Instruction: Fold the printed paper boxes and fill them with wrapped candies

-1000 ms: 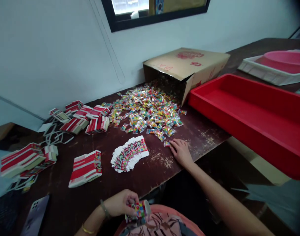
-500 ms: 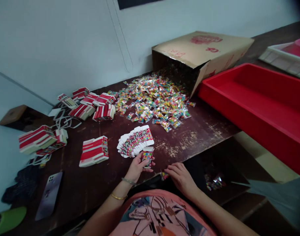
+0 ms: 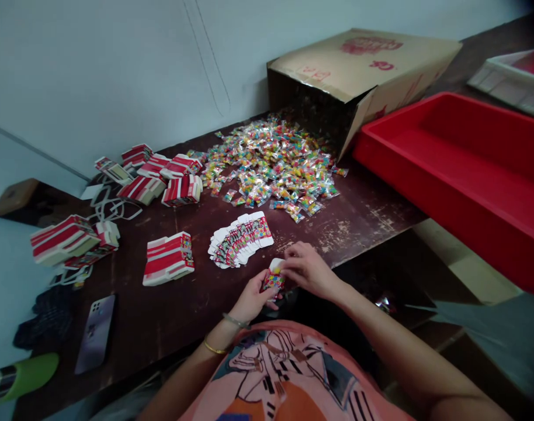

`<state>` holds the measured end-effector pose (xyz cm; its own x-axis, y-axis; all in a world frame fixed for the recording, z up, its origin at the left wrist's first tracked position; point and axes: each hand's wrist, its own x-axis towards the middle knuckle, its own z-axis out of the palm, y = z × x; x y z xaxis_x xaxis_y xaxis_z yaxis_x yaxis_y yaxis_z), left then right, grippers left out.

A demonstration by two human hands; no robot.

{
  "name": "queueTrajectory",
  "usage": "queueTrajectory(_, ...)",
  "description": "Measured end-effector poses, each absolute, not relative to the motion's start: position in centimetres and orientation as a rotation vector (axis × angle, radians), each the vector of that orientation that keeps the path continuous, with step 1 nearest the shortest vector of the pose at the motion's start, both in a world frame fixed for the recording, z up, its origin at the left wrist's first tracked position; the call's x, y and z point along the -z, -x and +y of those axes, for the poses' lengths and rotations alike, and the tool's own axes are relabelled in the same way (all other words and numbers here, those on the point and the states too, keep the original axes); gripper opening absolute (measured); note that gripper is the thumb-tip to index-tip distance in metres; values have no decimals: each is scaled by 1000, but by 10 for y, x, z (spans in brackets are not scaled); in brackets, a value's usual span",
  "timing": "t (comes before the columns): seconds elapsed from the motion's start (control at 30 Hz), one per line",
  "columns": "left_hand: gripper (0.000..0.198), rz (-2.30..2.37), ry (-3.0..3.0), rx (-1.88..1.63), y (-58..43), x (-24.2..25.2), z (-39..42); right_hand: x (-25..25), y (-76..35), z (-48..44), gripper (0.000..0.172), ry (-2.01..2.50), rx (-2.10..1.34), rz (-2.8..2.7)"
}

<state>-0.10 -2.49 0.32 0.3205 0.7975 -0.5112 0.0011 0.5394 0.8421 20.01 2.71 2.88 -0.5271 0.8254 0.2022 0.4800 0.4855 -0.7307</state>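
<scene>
My left hand (image 3: 253, 295) grips a small colourful printed carton (image 3: 274, 279) at the near edge of the dark wooden table (image 3: 170, 304). My right hand (image 3: 306, 270) is closed at the carton's open top, fingers pinched there; what they hold is hidden. Just beyond the hands lies a fanned stack of flat cartons (image 3: 241, 238). Further back a heap of bright wrapped candies (image 3: 271, 166) spills from a tipped cardboard box (image 3: 359, 76).
Bundles of red-and-white flat cartons (image 3: 168, 258) lie at the left and back left (image 3: 162, 175). A large red tray (image 3: 460, 164) sits right of the box. A phone (image 3: 96, 332) and a green object (image 3: 28, 374) rest near the front left.
My right hand drew back from the candy pile to the table edge and came up to the carton. My left hand lifted the carton from my lap to the table edge.
</scene>
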Motion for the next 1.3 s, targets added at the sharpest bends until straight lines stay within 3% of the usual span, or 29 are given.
queueTrajectory(0.13,59,1179,-779,-688,-1,0,-25,-17,-188,16,20,1054,-1003,-1954)
queueTrajectory(0.23,66,1158,-679,-696,-2,3,-24,-3,-182,6,24,1145,-1478,-1386)
queueTrajectory(0.33,56,1117,-650,-679,-2,4,-22,4,-179,-1,32,1014,-1928,-1010)
queueTrajectory(0.4,52,1079,-638,-676,-2,2,-21,2,-179,-2,36,933,-2013,-961)
queueTrajectory(0.57,48,1027,-723,-654,-3,-9,-17,-11,-180,2,30,919,-1963,-1149)
queueTrajectory(0.77,39,1116,-941,-602,-2,-5,-15,-16,-182,7,14,1069,-1503,-1668)
queueTrajectory(0.87,42,1082,-771,-610,0,1,-13,-16,-182,6,14,1013,-1422,-1729)
queueTrajectory(1.17,45,823,-627,-602,2,-7,-13,-15,-184,13,26,1050,-1601,-1520)
queueTrajectory(1.3,46,871,-674,-593,2,-6,-18,-13,-185,13,23,1123,-1426,-1559)
